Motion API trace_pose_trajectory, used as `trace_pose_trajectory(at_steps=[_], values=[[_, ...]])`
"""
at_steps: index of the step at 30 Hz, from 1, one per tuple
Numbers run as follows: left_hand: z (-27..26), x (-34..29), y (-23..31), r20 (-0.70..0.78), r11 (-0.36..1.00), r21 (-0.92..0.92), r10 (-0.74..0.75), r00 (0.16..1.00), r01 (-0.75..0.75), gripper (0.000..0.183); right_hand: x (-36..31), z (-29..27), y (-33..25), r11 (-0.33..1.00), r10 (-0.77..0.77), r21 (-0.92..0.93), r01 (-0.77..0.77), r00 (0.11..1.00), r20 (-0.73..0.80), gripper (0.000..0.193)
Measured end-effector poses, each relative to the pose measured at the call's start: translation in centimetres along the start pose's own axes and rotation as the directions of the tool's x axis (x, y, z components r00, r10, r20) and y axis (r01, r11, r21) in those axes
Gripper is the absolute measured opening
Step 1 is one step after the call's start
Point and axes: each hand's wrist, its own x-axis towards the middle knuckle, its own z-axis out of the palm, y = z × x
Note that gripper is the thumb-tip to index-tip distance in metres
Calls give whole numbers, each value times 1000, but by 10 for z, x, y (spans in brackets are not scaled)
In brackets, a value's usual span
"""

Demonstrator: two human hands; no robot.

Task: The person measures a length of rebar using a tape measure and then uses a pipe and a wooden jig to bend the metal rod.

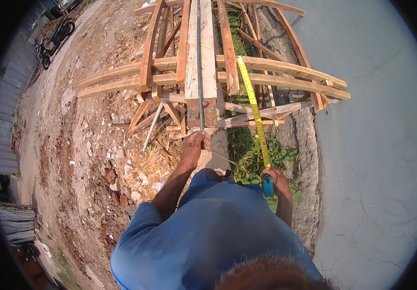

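A long dark metal rod (199, 58) lies lengthwise along a thick pale wooden beam (209, 63). My left hand (196, 145) is closed around the rod's near end, just past the beam's end. My right hand (278, 181) grips a tape measure (268, 185) with a blue case, to the right of the beam. Its yellow blade (255, 106) is pulled out and runs forward, slanting slightly left. The blade's far end is up by the crosswise timbers (286, 67).
Long wooden boards flank the beam, and thinner sticks (170, 113) prop it below. A grey wall (377, 121) rises at the right, with green weeds (252, 159) beside its rough ledge. Rubble-strewn ground (87, 140) spreads left. A motorcycle (56, 38) stands far left.
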Motion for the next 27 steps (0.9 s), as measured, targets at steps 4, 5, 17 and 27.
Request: trace_pose_trajectory(at_steps=[4,5,17,27], values=[[14,-9,17,-31,999,-26,-23,999,22,32,-6,12,-36,977,-12,-211,20,999,42,31],[11,-12,14,-47,999,-28,-41,998,40,33,-1,9,-41,963,-15,-267,38,996,88,30],[11,-18,19,-92,996,-39,-86,992,82,38,2,-55,-94,687,65,-712,144,964,258,30],[5,-9,6,-80,999,3,-53,995,54,32,-19,-76,-124,676,73,-732,82,981,177,28]])
